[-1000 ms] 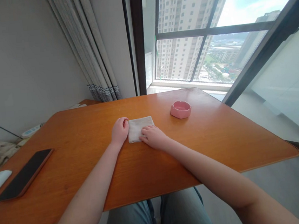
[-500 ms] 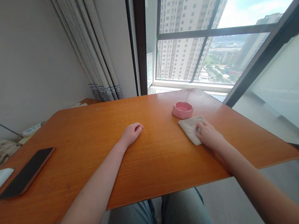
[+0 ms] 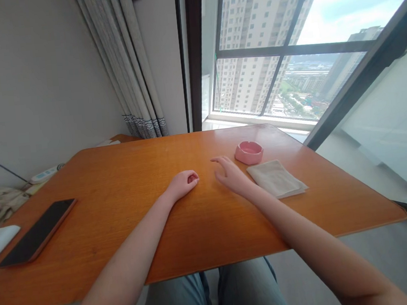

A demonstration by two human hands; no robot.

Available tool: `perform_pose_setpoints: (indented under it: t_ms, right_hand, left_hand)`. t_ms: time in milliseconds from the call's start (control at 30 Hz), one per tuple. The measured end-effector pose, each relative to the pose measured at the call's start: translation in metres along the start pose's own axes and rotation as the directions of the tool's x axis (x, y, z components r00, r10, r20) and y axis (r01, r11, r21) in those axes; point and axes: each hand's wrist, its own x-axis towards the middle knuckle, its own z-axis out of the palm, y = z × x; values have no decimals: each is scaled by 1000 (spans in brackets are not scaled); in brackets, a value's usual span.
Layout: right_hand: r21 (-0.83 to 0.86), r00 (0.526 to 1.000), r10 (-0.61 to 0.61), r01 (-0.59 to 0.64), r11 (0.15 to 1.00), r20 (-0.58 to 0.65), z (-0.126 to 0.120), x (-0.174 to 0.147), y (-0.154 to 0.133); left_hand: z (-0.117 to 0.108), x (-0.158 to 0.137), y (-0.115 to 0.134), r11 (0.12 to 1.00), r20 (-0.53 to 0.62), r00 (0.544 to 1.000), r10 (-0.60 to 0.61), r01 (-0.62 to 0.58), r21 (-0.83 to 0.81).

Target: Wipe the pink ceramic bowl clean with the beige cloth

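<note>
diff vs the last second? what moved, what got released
The folded cloth went from table centre, under both hands, rightward to beside the pink ashtray. The right hand slid it there, let go and came back toward centre, now empty. The left hand came off the cloth early and rests loosely curled on the table. Ashtray and phone stayed put.

High-rise home room, wooden table [image 3: 196, 230], curtain [image 3: 128, 64], window [image 3: 288, 58] onto towers
</note>
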Motion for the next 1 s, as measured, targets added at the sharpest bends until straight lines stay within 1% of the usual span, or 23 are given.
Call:
perform_pose_setpoints:
  t_ms: [33,67,133,167,233,333,467,567,667,733,767,800,833,867,900,933,967,1000]
  right_hand:
    - [69,1000,6,-7,998,17,20,9,-4]
    - [116,999,37,-39,992,25,39,16,-7]
    - [193,990,131,-139,971,56,72,26,-8]
    - [224,984,162,-175,959,77,84,29,-8]
    - [247,984,141,-164,955,110,98,31,-8]
    - [228,990,42,-71,971,132,101,29,-8]
    - [197,990,21,-49,979,141,97,27,-8]
    - [174,990,23,-48,984,141,98,26,-11]
    - [144,983,-1,-26,989,181,95,27,-12]
    - [120,975,-32,6,993,219,83,28,-7]
    - [105,974,-44,21,994,221,74,29,-3]
    - [86,979,-39,22,996,200,62,31,4]
    - [61,989,-17,8,998,146,48,33,11]
    - [3,999,29,-29,1000,38,32,34,19]
    - [-92,989,100,-110,990,-108,16,35,28]
    - [-189,942,184,-242,952,-282,1,35,37]
    - [-250,872,246,-373,893,-423,-14,35,46]
    - [-282,809,296,-481,830,-508,-25,33,54]
  left_hand:
    - [0,0,-1,1000,-4,1000,0,0,3]
    - [0,0,-1,1000,-9,1000,-2,2,8]
    - [1,1,-2,1000,-19,1000,1,-1,23]
    - [1,1,-2,999,-19,1000,5,-5,36]
    - [1,1,-1,997,-9,1000,10,-9,81]
    - [2,1,2,984,9,1000,-17,15,175]
    - [2,0,5,971,14,999,-49,44,235]
    - [3,-1,4,969,8,999,-52,48,242]
    - [3,-1,3,974,8,999,-43,40,223]
    - [3,-1,2,982,22,1000,-20,15,187]
    - [2,-2,2,986,28,1000,-10,5,165]
    - [2,-2,1,990,35,999,-3,-2,143]
    - [1,-2,1,992,40,999,-3,-2,125]
    - [1,-3,1,994,41,999,-8,4,111]
    - [0,-3,1,995,42,999,-15,11,100]
    - [0,-3,1,996,44,999,-20,16,92]
    - [-1,-3,1,996,45,999,-24,20,87]
    - [-1,-3,2,996,47,999,-27,23,83]
